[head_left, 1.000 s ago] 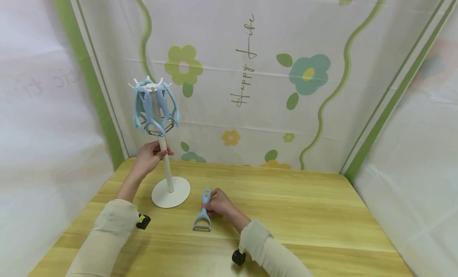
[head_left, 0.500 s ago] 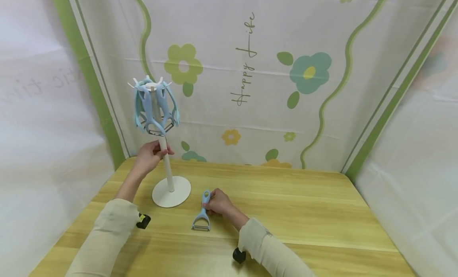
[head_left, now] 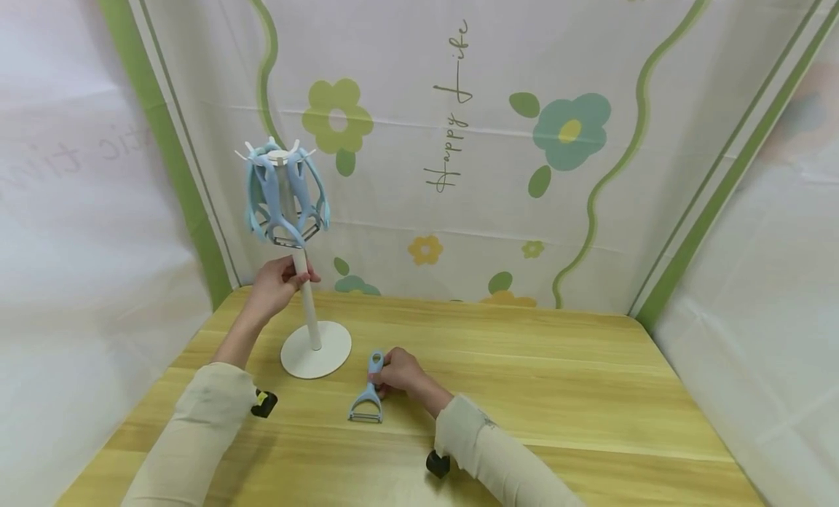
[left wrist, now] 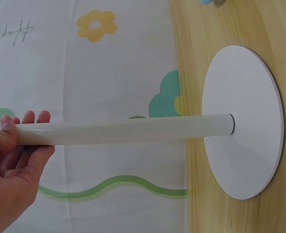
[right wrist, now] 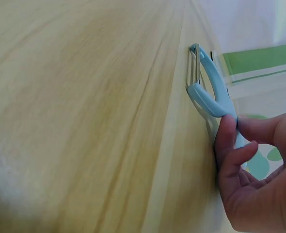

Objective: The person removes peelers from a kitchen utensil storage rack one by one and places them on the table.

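Blue peeler [head_left: 368, 392]: at the worktop [head_left: 524, 390], blade end nearest the person; whether it touches the wood is unclear.
Right hand [head_left: 401, 371]: grip closed, pinching the peeler's handle between thumb and fingers.
White stand [left wrist: 133, 132]: upright, its round base just left of the peeler.
Left hand [head_left: 274, 287]: grip closed round the pole, below the hung peelers [head_left: 271, 190].
Step in hand: apparently picking up the loose peeler.
Next move: likely calls for lifting it, handle hole toward a hook, pole kept steady.

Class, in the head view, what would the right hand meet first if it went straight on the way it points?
Probably the round white base, ahead of the right hand; depth is unclear, so it might pass over that and meet the white pole.
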`<state>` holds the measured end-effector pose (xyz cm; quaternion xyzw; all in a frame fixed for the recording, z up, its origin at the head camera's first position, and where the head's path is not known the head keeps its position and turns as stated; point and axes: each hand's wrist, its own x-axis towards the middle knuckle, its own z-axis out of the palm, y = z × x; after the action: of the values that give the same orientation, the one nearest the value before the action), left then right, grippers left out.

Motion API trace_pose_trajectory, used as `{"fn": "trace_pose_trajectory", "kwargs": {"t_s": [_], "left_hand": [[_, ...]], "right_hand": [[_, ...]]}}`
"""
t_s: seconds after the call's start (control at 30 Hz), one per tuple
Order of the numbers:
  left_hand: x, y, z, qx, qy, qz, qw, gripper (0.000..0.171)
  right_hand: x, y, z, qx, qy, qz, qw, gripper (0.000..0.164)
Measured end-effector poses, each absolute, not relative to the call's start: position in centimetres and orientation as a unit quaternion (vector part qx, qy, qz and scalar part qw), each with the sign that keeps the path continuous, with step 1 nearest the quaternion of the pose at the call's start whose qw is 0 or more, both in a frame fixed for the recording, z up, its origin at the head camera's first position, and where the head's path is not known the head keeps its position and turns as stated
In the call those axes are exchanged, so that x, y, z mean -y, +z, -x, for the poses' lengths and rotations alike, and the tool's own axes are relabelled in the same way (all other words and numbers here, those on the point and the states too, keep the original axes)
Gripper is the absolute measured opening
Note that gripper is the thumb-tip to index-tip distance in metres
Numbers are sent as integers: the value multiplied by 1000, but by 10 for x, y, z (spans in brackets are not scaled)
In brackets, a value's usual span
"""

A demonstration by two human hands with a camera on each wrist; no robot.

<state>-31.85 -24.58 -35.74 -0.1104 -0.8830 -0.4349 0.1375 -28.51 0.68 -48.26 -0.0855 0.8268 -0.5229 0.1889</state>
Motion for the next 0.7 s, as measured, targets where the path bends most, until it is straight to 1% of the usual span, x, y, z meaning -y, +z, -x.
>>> {"fn": "trace_pose_trajectory", "kwargs": {"t_s": [0.23,0.47,0.6,0.7], "left_hand": [[245,-356,318,884,-437,102,133,13],[245,-356,319,885,-436,103,129,13],[244,-355,318,884,-439,100,124,14],[244,-354,316,884,-441,94,119,15]], "right_hand": [[-2,-480,284,-834,-513,82,184,15],[-1,-479,283,-837,-512,78,177,36],[-5,-472,287,-857,-479,108,155,39],[-10,-461,292,-866,-457,151,134,41]]}}
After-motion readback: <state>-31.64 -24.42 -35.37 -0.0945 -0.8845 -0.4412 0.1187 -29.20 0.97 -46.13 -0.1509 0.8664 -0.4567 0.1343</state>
